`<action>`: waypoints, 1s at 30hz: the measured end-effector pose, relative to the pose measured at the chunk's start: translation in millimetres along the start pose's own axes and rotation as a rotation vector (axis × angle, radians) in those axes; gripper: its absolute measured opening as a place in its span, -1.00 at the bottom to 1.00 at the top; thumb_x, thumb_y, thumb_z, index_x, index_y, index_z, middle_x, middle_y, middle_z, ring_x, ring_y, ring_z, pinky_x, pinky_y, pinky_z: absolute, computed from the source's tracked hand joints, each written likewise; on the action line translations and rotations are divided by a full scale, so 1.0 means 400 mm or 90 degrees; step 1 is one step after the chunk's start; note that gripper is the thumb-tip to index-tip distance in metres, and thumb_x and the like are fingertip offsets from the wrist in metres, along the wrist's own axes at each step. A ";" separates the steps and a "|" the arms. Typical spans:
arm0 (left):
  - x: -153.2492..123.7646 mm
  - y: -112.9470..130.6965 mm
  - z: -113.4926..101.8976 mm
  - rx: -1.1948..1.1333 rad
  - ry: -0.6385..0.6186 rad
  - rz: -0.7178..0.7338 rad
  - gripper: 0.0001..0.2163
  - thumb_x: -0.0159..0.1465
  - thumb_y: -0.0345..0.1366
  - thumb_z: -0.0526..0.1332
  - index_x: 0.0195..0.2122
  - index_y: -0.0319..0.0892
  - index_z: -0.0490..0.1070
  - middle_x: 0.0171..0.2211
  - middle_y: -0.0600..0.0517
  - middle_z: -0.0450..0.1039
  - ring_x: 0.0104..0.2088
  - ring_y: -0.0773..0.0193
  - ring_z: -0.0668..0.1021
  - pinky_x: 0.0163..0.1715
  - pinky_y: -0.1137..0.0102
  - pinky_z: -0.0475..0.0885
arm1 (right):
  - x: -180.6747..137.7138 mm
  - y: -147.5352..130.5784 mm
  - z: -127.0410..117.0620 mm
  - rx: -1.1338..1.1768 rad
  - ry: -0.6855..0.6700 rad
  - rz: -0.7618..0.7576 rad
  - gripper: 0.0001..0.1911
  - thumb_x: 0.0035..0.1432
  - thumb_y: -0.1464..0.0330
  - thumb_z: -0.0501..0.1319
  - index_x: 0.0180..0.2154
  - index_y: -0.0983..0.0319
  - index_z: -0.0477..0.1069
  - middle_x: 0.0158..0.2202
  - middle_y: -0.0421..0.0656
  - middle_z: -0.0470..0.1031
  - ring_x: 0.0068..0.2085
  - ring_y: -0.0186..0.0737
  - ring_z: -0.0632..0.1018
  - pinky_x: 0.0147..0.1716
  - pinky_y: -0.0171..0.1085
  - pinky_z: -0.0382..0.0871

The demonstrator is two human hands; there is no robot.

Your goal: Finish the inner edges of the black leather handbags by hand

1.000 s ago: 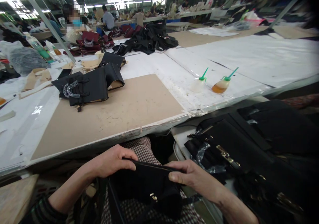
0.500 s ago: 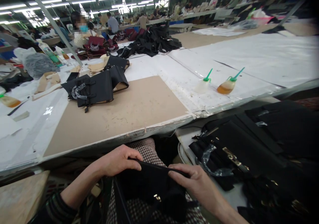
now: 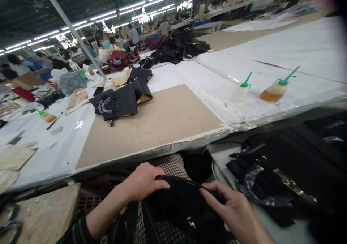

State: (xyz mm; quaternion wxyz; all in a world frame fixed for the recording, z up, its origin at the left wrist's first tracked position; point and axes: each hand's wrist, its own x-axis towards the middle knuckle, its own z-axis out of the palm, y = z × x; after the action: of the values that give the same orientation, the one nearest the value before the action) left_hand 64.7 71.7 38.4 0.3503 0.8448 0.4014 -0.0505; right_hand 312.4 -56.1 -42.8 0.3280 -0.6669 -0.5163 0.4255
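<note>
A black handbag point(image 3: 179, 204) with a small gold metal fitting rests on my lap, over checked trousers point(image 3: 173, 164). My left hand point(image 3: 148, 180) pinches the left part of its upper edge between thumb and fingers. Further right along the same edge, my right hand point(image 3: 226, 200) grips it, thumb on the near side. The lower part of the bag runs out of the picture, and its inside is too dark to make out.
Ahead stands a white-covered table with a brown board point(image 3: 162, 121), a black handbag point(image 3: 121, 101) and two squeeze bottles, one holding amber liquid point(image 3: 273, 92). Black bags with gold clasps point(image 3: 287, 164) are piled at my right. A worn board point(image 3: 48, 211) lies lower left. People work farther back.
The view has swung left and tilted, so the table and bags appear further right. Both hands keep their hold on the bag's edge, which bows slightly more.
</note>
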 end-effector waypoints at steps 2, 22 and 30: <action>0.002 0.005 0.002 0.017 0.009 0.017 -0.71 0.31 -0.11 0.17 -0.46 -0.17 0.46 -0.53 0.10 0.43 -0.47 0.33 0.45 -0.46 0.49 0.18 | 0.000 0.000 0.000 -0.003 0.002 0.008 -0.65 0.21 0.01 0.17 -0.29 0.13 0.51 -0.32 -0.27 0.60 -0.30 -0.21 0.57 -0.32 -0.38 0.40; -0.004 -0.038 0.025 -0.397 -0.083 0.000 -0.79 0.20 -0.20 0.25 -0.44 -0.26 0.50 -0.52 0.12 0.29 -0.44 0.36 0.29 -0.44 0.51 0.19 | 0.073 -0.092 -0.089 0.218 -0.341 0.023 -0.66 0.24 0.13 0.18 -0.17 0.21 0.57 -0.31 -0.20 0.57 -0.21 -0.15 0.54 -0.23 -0.29 0.39; -0.003 -0.027 0.024 -0.425 -0.092 0.033 -0.80 0.22 -0.23 0.26 -0.40 -0.28 0.53 -0.52 0.12 0.27 -0.45 0.37 0.27 -0.45 0.50 0.18 | 0.147 -0.189 -0.052 -0.113 -0.425 -0.217 -0.58 0.25 0.24 0.16 -0.62 0.25 0.40 -0.67 -0.33 0.16 -0.59 -0.41 0.18 -0.58 -0.38 0.01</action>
State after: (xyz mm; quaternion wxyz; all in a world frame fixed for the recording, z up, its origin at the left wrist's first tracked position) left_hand 57.9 69.5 25.6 0.6361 0.6876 0.3485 0.0331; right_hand 306.2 20.0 18.9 0.1485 -0.4221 -0.7330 0.5123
